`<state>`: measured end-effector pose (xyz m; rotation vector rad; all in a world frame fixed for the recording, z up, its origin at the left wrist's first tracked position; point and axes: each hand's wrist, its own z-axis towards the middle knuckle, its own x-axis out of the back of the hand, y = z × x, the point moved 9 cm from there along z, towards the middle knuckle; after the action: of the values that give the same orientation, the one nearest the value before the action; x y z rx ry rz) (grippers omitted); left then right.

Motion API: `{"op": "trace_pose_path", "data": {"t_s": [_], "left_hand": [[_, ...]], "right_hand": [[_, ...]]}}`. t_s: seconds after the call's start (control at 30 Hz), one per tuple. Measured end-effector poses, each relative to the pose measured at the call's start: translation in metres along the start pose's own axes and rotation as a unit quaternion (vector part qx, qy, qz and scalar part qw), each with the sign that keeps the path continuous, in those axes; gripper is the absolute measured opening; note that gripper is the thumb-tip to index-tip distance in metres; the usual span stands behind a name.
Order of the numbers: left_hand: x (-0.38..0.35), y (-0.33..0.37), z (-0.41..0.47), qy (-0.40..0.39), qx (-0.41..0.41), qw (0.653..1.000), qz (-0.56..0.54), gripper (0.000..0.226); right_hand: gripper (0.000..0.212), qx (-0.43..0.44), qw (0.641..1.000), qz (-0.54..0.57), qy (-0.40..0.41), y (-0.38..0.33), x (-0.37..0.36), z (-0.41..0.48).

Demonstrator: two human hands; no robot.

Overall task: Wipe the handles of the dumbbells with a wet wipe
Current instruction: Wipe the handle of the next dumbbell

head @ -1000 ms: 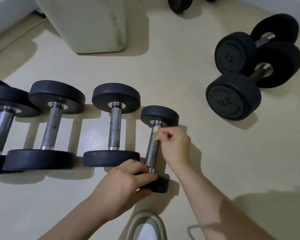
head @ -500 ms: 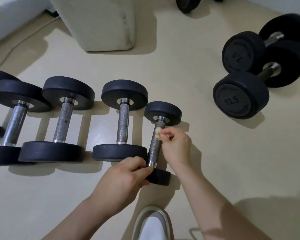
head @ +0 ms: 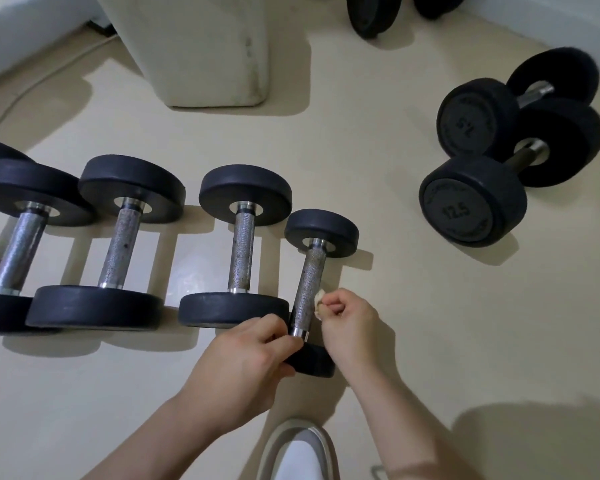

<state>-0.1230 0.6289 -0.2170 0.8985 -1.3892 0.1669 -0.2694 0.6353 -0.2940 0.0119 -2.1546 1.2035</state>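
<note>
A small black dumbbell (head: 321, 230) with a knurled metal handle (head: 307, 289) lies on the floor at the right end of a row. My right hand (head: 349, 323) pinches a crumpled whitish wet wipe (head: 318, 303) against the lower right side of that handle. My left hand (head: 246, 365) grips the dumbbell's near weight (head: 314, 362), fingers curled by the handle's lower end. Three larger dumbbells (head: 239, 244) (head: 122, 244) (head: 18, 244) lie to the left with bare speckled handles.
Two heavy dumbbells (head: 471, 202) (head: 478, 116), the near one marked 12.5, lie at the right. A cream pillar base (head: 201, 46) stands at the back, more weights (head: 371, 12) behind it. A white shoe (head: 298, 452) shows at the bottom edge. A cable (head: 42, 77) runs at the far left.
My right hand has slid the wipe down the small dumbbell's handle, from just under the far weight to near the lower end. My left hand keeps its hold on the near weight.
</note>
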Motion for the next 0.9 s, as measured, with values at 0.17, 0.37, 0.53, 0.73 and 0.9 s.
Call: {"op": "trace_pose_path", "data": {"t_s": [0.17,0.37,0.53,0.73,0.9], "left_hand": [[-0.003,0.004,0.003,-0.019,0.006,1.000,0.014,0.029],[0.003,0.004,0.023,-0.060,-0.018,0.998,0.021,0.016],[-0.001,0.004,0.037,-0.067,-0.015,0.994,0.089,0.010],[0.020,-0.003,0.040,-0.040,0.023,0.996,-0.082,0.018],[0.071,-0.045,0.050,0.149,0.207,0.911,-0.324,0.016]], "right_hand": [[0.012,0.060,0.994,0.010,0.093,-0.035,0.013,0.041],[0.018,0.151,0.969,-0.161,-0.106,-0.051,-0.010,-0.002],[0.021,0.300,0.875,-0.375,-0.057,-0.101,-0.034,0.037],[0.021,0.212,0.856,-0.390,-0.266,-0.076,-0.045,0.004],[0.011,-0.007,0.957,0.147,-0.252,-0.096,0.033,0.031]]}}
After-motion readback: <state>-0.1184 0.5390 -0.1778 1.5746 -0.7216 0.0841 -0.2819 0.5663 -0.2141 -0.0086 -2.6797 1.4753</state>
